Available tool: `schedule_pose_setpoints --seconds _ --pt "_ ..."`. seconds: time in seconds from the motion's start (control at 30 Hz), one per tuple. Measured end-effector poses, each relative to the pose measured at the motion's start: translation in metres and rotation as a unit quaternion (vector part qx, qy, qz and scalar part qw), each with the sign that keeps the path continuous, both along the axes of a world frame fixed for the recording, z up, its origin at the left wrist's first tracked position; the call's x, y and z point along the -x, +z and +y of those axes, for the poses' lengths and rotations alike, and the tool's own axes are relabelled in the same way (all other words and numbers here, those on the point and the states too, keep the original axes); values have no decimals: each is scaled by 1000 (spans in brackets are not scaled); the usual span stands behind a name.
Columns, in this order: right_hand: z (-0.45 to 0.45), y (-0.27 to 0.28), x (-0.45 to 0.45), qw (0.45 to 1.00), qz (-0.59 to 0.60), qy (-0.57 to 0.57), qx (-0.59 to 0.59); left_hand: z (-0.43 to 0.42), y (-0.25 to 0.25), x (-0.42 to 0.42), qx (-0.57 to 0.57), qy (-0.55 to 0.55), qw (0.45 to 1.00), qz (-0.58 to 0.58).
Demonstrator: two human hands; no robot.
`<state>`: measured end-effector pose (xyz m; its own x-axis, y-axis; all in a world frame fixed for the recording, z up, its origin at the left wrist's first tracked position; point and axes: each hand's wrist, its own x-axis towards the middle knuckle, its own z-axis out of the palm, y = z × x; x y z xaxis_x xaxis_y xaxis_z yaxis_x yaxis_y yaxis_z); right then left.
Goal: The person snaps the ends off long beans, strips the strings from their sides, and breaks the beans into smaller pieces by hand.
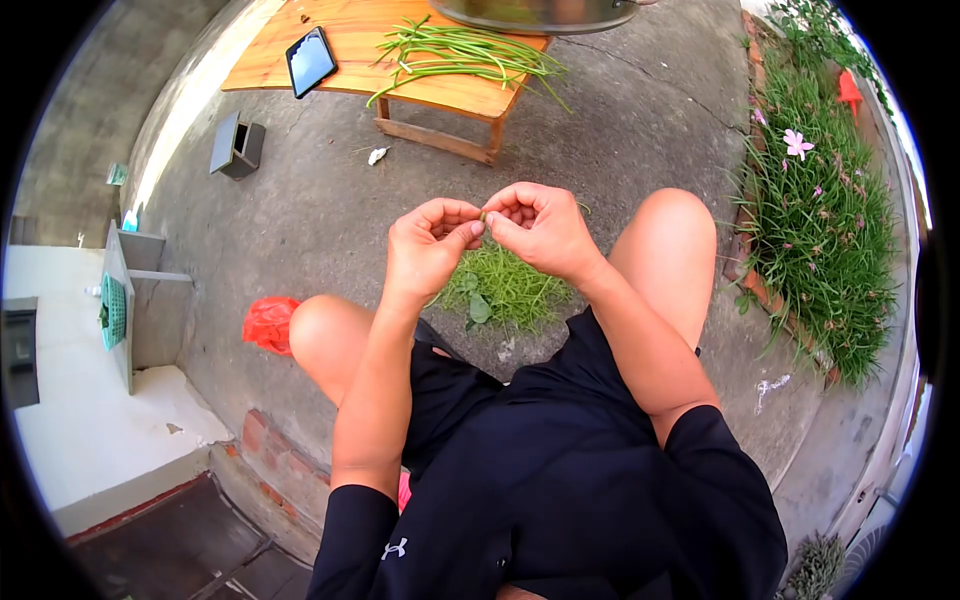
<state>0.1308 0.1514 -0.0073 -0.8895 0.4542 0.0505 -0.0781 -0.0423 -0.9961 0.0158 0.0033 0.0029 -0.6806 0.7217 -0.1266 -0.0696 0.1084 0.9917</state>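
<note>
My left hand (436, 240) and my right hand (545, 232) meet above the ground between my knees. Both are closed in a pinch, thumb against forefinger, on a short bit of green stem (483, 215). Most of that stem is hidden by the fingers; a thin green tip shows past the right hand. Below them lies a heap of thin green strips (515, 290) with a leaf (480, 308) on it. Ahead, a bunch of long green stalks (460, 55) lies across a low wooden table (450, 97), some hanging over its edge.
A tablet (311, 62) and a large metal pan (540, 12) rest on the table. On the concrete are a small grey box (238, 146), and a red plastic bag (270, 324) by my left knee. A flower bed (820, 220) borders the right side.
</note>
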Motion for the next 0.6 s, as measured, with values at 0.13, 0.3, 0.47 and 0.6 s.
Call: schedule_pose_setpoints --seconds 0.13,0.3,0.47,0.6 --pt "1 2 0 997 -9 -29 -66 1 4 -4 36 23 995 87" --pt "-2 6 0 993 -1 -51 -108 -1 11 -8 40 34 974 221" --pt "-3 7 2 989 -7 -53 -136 -1 16 -10 29 40 953 300" --pt "-3 6 2 990 -18 -48 -135 -1 17 -11 29 40 948 315"
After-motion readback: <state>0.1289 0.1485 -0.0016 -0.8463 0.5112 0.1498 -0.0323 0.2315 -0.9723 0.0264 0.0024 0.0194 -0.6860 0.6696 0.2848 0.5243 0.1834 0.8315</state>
